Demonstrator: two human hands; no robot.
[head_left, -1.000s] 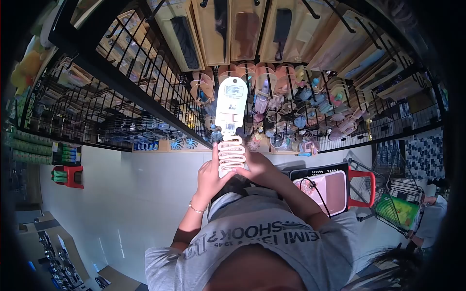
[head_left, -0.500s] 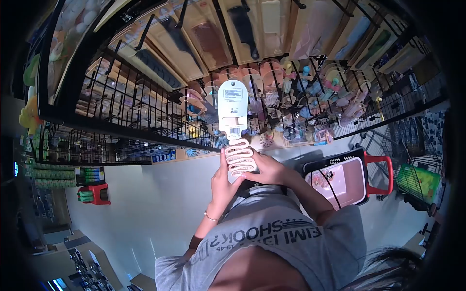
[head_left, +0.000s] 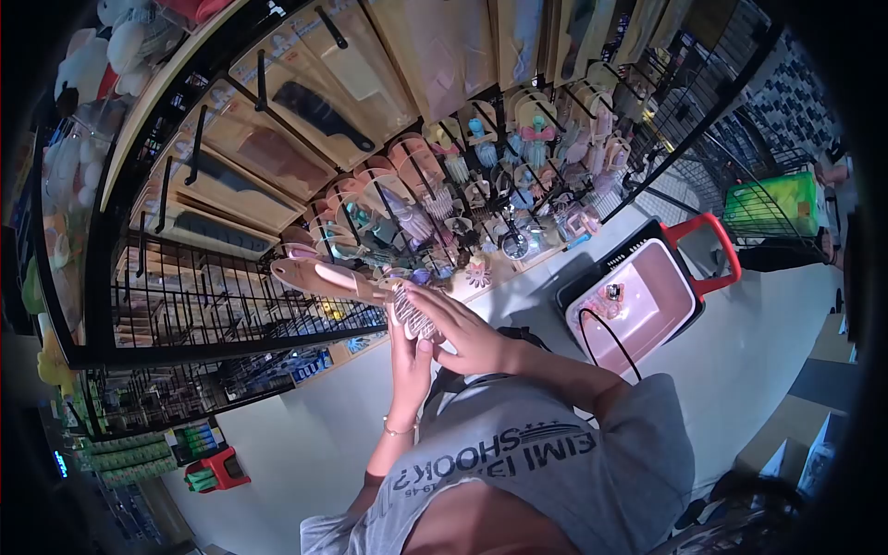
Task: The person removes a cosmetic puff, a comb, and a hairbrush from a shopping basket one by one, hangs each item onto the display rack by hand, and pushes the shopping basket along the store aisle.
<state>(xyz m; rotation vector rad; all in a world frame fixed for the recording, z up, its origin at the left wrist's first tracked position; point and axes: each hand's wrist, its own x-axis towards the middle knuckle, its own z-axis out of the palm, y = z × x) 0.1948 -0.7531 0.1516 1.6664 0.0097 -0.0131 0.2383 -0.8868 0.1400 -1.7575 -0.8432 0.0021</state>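
Note:
A pale pink hairbrush with wavy, looped ribs and bristles on its head is held out in front of me, its handle end pointing left. Around the handle sits a card tag. My left hand is closed on the brush head from below, thumb along its lower edge. My right hand grips the head's right side, its fingers laid across the bristles. Part of the head is hidden behind the fingers.
Packaged combs hang on hooks of a black wire rack ahead, with hair clips and small accessories below. A pink-lined shopping basket with a red handle stands on the floor at right, holding a small item. Farther right is a wire cart.
The brush has turned from upright, with its tag's back facing me, to lying leftward with bristles showing. My right fingers have moved over the bristles. The view has rotated.

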